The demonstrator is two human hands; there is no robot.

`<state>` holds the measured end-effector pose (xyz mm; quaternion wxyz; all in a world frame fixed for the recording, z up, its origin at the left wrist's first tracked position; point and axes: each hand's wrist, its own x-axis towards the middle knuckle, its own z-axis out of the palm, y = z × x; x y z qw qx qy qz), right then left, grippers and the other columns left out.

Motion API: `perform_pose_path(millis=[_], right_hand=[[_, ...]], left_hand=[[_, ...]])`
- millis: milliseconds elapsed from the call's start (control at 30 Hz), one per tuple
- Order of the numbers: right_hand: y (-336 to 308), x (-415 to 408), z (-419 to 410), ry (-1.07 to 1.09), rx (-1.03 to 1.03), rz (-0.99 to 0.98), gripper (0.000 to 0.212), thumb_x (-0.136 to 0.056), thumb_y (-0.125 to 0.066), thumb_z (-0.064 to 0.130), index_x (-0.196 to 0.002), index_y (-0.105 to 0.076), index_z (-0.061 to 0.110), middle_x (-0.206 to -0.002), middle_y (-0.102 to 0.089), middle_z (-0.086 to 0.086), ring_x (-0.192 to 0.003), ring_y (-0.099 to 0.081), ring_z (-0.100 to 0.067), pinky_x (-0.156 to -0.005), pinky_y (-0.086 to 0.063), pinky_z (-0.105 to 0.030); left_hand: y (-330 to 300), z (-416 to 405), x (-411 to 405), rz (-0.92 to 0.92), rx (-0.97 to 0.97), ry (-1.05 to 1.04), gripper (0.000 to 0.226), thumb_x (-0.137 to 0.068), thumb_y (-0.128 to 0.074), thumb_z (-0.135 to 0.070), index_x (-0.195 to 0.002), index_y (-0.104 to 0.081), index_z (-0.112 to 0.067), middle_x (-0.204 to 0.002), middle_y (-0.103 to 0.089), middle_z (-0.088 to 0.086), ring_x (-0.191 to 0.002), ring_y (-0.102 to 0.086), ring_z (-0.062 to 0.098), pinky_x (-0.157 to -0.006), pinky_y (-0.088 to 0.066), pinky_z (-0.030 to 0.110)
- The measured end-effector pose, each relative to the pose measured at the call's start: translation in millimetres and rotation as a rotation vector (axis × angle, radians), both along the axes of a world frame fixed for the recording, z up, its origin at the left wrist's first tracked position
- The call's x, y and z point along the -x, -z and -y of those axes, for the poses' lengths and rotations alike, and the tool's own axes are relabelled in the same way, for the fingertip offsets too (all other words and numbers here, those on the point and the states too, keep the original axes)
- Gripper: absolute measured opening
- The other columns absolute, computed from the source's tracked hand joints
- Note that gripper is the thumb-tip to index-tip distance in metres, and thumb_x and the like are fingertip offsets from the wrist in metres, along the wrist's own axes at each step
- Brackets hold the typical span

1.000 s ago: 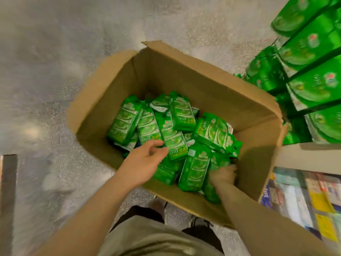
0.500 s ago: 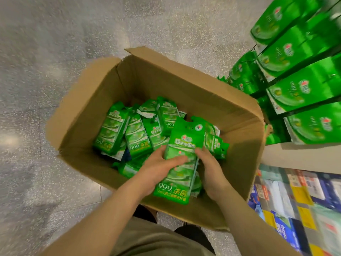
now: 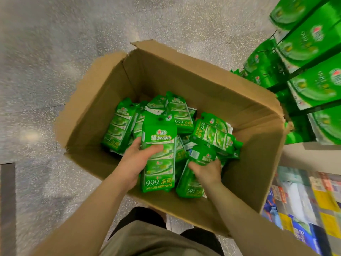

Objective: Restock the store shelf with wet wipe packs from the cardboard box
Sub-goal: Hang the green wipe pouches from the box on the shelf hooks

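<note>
An open cardboard box (image 3: 212, 85) stands on the floor below me, with several green wet wipe packs (image 3: 120, 126) heaped in its bottom. My left hand (image 3: 134, 161) grips one long green pack (image 3: 158, 156) by its left edge, thumb across its front, and holds it upright above the heap. My right hand (image 3: 208, 170) grips a second green pack (image 3: 195, 174) around its middle, at the box's near right side. The store shelf (image 3: 313, 58) at the upper right carries rows of larger green packs.
Speckled grey floor surrounds the box on the left and at the back. A lower shelf (image 3: 302, 198) at the right holds blue, yellow and white packets. My dark shoes (image 3: 145, 217) stand just under the box's near edge. A dark strip (image 3: 7, 200) lies at the far left.
My left hand now holds the first pack alone. My right hand let go of it, moved right and took hold of a second pack in the box.
</note>
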<state>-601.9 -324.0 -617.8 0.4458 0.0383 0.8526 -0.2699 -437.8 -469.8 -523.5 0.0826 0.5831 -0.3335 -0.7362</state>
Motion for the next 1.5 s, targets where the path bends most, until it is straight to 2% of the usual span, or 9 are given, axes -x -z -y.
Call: perform_pose_path(millis=[200,300,467,633,733,900,1133,1300,1500], right_hand=[[-103.8,11.3,20.7,-0.057,0.347,0.019,0.081,-0.052,-0.083,0.050,-0.124,-0.050,0.035,-0.122,-0.065,0.005,-0.110,-0.067,-0.019,-0.094,-0.057,-0.050],[-124.2,4.3,48.5,-0.318,0.217,-0.134,0.113,-0.043,-0.076,0.087,-0.137,-0.049,0.031,-0.138,-0.057,0.002,-0.130,-0.054,-0.022,-0.107,-0.049,-0.049],[-155.5,-7.5,69.5,-0.528,0.238,-0.146,0.099,-0.066,-0.046,0.083,-0.148,-0.044,0.028,-0.140,-0.044,-0.001,-0.132,-0.037,-0.021,-0.112,-0.037,-0.044],[-114.8,34.2,67.3,0.355,0.329,0.156,0.026,-0.096,-0.064,0.038,-0.111,-0.067,0.016,-0.102,-0.065,-0.004,-0.086,-0.062,-0.018,-0.081,-0.052,-0.036],[-48.5,55.5,57.1,0.825,0.291,0.438,0.035,-0.098,-0.062,0.040,-0.123,-0.068,0.016,-0.124,-0.069,-0.013,-0.107,-0.065,-0.030,-0.080,-0.053,-0.039],[24.0,75.7,76.1,0.895,0.270,0.526,0.033,-0.102,-0.055,0.044,-0.113,-0.070,0.016,-0.119,-0.071,-0.012,-0.108,-0.065,-0.029,-0.100,-0.049,-0.048],[36.4,64.9,57.5,0.972,0.285,0.440,0.035,-0.093,-0.073,0.034,-0.124,-0.066,0.020,-0.121,-0.072,-0.009,-0.105,-0.071,-0.031,-0.086,-0.059,-0.055],[-47.8,53.7,8.0,0.836,0.411,0.317,0.042,-0.082,-0.083,0.014,-0.121,-0.066,0.010,-0.105,-0.077,-0.017,-0.091,-0.076,-0.036,-0.074,-0.061,-0.057],[-187.1,63.2,-61.8,0.508,0.753,0.142,0.061,-0.080,-0.081,0.018,-0.136,-0.058,0.012,-0.124,-0.072,-0.017,-0.111,-0.070,-0.041,-0.094,-0.054,-0.063]], left_hand=[[-7.7,-3.9,23.1,0.033,0.114,0.127,0.043,-0.075,-0.079,-0.047,-0.111,-0.056,-0.045,-0.113,-0.071,-0.013,-0.102,-0.069,0.012,-0.092,-0.054,0.044],[-8.2,-14.2,39.4,-0.057,-0.017,0.056,0.092,-0.061,-0.074,-0.073,-0.139,-0.044,-0.033,-0.139,-0.054,-0.008,-0.123,-0.056,0.016,-0.105,-0.044,0.048],[-12.5,-28.7,47.6,-0.444,-0.262,-0.171,0.078,-0.073,-0.071,-0.062,-0.134,-0.056,-0.017,-0.129,-0.064,0.014,-0.115,-0.063,0.030,-0.092,-0.054,0.045],[-5.1,-18.8,43.0,-0.355,-0.318,-0.263,0.066,-0.068,-0.075,-0.024,-0.131,-0.058,-0.011,-0.119,-0.068,0.019,-0.105,-0.067,0.039,-0.090,-0.053,0.053],[0.4,-8.3,30.5,-0.284,-0.288,-0.253,0.060,-0.067,-0.071,-0.022,-0.125,-0.061,-0.011,-0.114,-0.071,0.018,-0.102,-0.068,0.039,-0.092,-0.052,0.055],[1.4,4.0,3.4,-0.247,-0.199,-0.170,0.072,-0.059,-0.078,-0.020,-0.128,-0.058,-0.014,-0.117,-0.070,0.015,-0.103,-0.069,0.038,-0.084,-0.056,0.050],[-11.3,1.0,-18.8,-0.218,-0.154,-0.082,0.113,-0.029,-0.097,-0.039,-0.131,-0.055,-0.014,-0.117,-0.070,0.017,-0.103,-0.069,0.039,-0.090,-0.051,0.054],[-48.5,-8.3,12.5,-0.228,-0.212,-0.149,0.043,-0.078,-0.063,-0.048,-0.104,-0.068,-0.014,-0.091,-0.077,0.013,-0.075,-0.075,0.029,-0.075,-0.058,0.044],[-113.8,-30.7,64.0,-0.310,-0.155,0.071,0.047,-0.073,-0.062,-0.038,-0.112,-0.064,-0.013,-0.098,-0.075,0.016,-0.079,-0.074,0.033,-0.079,-0.056,0.046]])
